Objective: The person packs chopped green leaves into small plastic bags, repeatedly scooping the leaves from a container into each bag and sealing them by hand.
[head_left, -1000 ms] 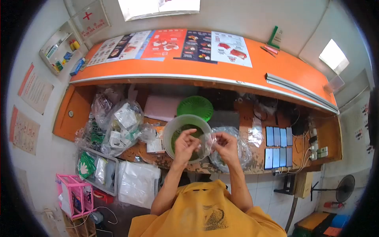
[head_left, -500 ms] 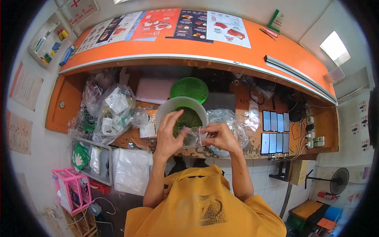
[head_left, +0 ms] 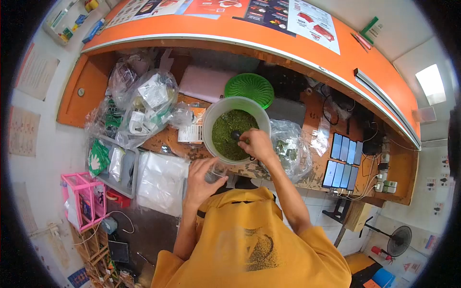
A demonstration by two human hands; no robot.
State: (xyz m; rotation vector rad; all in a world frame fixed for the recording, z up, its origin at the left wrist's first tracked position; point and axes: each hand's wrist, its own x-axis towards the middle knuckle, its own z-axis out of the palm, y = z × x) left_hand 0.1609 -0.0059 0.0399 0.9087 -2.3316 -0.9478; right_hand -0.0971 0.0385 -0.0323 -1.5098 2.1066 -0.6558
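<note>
A clear tub (head_left: 208, 126) of chopped dried green leaves (head_left: 225, 126) stands on the worn wooden shelf. Over its right side, my right hand (head_left: 259, 145) closes on a small black scoop (head_left: 236, 135) that rests in the leaves. Just below the tub's front rim, my left hand (head_left: 199, 182) has its fingers curved round a small clear plastic bag (head_left: 218, 170). The bag's mouth faces up towards the tub. Behind the tub lies a green slotted lid (head_left: 250, 90).
Bulky plastic bags (head_left: 144, 105) lie to the left, and another clear bag (head_left: 291, 151) is right of the tub. Several phones (head_left: 340, 174) with cables sit farther right. A stack of clear bags (head_left: 162, 185) and a grey tray (head_left: 126, 178) are at lower left. An orange counter (head_left: 269, 36) overhangs the shelf.
My right hand has left the small bag and now holds the black scoop in the leaves. My left hand has moved down from above the tub with the bag. The view has shifted.
</note>
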